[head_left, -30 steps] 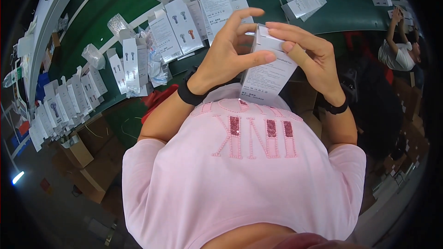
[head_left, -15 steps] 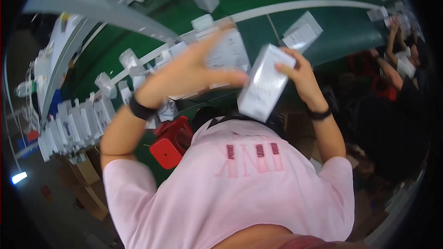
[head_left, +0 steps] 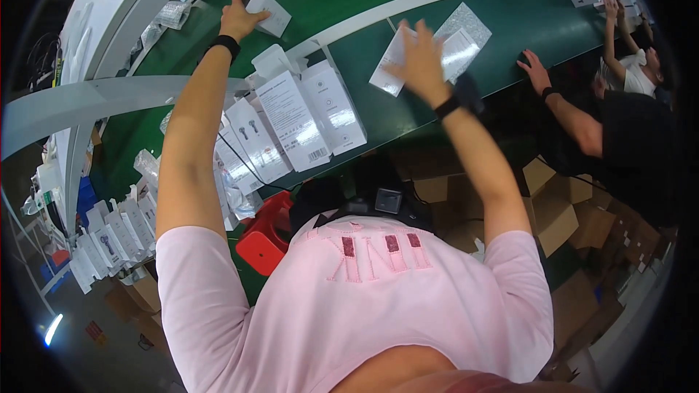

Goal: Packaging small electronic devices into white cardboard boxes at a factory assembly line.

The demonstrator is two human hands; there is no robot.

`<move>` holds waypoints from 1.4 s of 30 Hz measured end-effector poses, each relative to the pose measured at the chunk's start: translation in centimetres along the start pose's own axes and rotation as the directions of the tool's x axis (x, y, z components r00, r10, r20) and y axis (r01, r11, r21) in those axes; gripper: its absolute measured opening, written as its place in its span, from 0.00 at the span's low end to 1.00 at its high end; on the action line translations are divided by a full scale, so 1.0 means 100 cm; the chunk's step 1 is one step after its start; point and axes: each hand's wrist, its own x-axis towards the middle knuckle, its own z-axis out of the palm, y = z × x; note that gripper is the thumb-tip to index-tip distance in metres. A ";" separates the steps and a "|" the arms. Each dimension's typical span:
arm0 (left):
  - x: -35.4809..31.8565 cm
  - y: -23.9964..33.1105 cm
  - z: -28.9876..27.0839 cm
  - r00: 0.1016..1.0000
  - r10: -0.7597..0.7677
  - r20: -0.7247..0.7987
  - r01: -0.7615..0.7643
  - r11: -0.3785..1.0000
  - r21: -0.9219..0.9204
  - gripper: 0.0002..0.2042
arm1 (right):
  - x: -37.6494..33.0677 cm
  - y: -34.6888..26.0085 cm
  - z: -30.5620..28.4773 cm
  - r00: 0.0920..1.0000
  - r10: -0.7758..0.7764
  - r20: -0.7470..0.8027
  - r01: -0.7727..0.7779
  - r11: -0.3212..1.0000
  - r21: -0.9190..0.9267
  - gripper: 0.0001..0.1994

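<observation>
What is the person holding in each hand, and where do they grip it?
The left hand grips a small white box by its near end. The right hand is spread above white leaflets, gripping nothing.

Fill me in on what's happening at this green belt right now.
A person in a pink shirt reaches both arms out over a green conveyor belt. The left hand rests on a small white box far out on the belt. The right hand is spread above flat white packets, blurred, so contact is unclear. More white boxes lie at the belt's near edge. To the right, a co-worker's hand also rests on the belt.
</observation>
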 end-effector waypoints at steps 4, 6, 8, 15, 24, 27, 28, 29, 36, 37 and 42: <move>-0.001 -0.013 -0.006 0.971 0.111 -0.214 -0.107 0.994 0.030 0.43 | -0.031 -0.015 0.024 0.979 -0.193 0.062 0.194 0.981 -0.006 0.40; -0.012 0.012 -0.029 0.927 0.147 -0.346 -0.147 0.989 0.027 0.39 | -0.038 0.008 0.014 0.961 -0.240 0.138 0.232 0.970 0.071 0.37; -0.042 0.059 -0.064 0.952 0.161 -0.259 -0.190 0.977 -0.094 0.38 | -0.054 0.045 -0.001 0.945 -0.222 0.239 0.231 0.973 -0.012 0.38; -0.203 0.105 -0.126 0.699 0.376 -0.608 -0.493 0.869 -0.030 0.32 | -0.002 -0.045 -0.108 0.971 -0.236 -0.018 0.221 0.877 0.427 0.42; -0.281 0.089 -0.154 0.548 0.466 -0.695 -0.635 0.772 0.017 0.37 | -0.018 -0.173 -0.176 0.846 -0.351 -0.403 0.534 0.571 0.624 0.47; -0.329 0.077 -0.153 0.524 0.347 -0.778 -0.676 0.725 -0.132 0.44 | -0.036 -0.193 -0.201 0.717 -0.342 -0.607 0.696 0.412 0.589 0.47; -0.347 0.074 -0.152 0.540 0.276 -0.795 -0.663 0.721 -0.200 0.45 | -0.048 -0.191 -0.203 0.622 -0.378 -0.685 0.773 0.433 0.463 0.45; -0.363 0.065 -0.154 0.592 0.280 -0.755 -0.604 0.775 -0.186 0.50 | -0.056 -0.192 -0.206 0.514 -0.414 -0.751 0.835 0.440 0.329 0.44; -0.462 0.046 -0.144 0.777 0.097 -0.622 -0.403 0.835 -0.375 0.54 | -0.101 -0.290 -0.246 0.325 -0.931 -0.167 0.943 0.306 0.132 0.12; -0.476 0.039 -0.142 0.797 0.039 -0.603 -0.332 0.862 -0.383 0.55 | -0.101 -0.301 -0.243 0.307 -0.937 -0.165 0.948 0.285 0.143 0.12; -0.524 -0.019 -0.164 0.952 -0.122 -0.281 -0.083 0.781 -0.619 0.60 | -0.091 -0.369 -0.209 -0.014 -0.993 0.116 0.671 0.076 0.738 0.12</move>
